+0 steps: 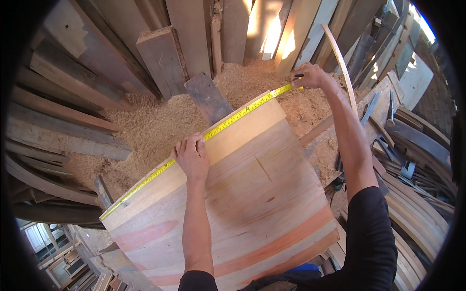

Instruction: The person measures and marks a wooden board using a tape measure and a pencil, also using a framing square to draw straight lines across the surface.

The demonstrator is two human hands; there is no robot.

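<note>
A yellow tape measure (235,118) stretches along the far edge of a wide wooden panel (252,179), made of joined pale and reddish boards. My left hand (191,154) is closed over the blade partway along, pressing it to the panel's edge. Past the panel's far right corner, my right hand (311,77) grips the tape's other end; whether the case is inside it cannot be made out. A short dark stick, perhaps a pencil (298,75), pokes out from the right fingers. At the far left corner the blade's end lies on the panel.
Sawdust (155,121) is heaped beyond the panel. Upright planks (194,39) lean at the back, and more boards (63,116) are stacked on the left. A thin curved strip (340,58) rises beside my right forearm. To the right, a hammer (391,109) lies near other tools.
</note>
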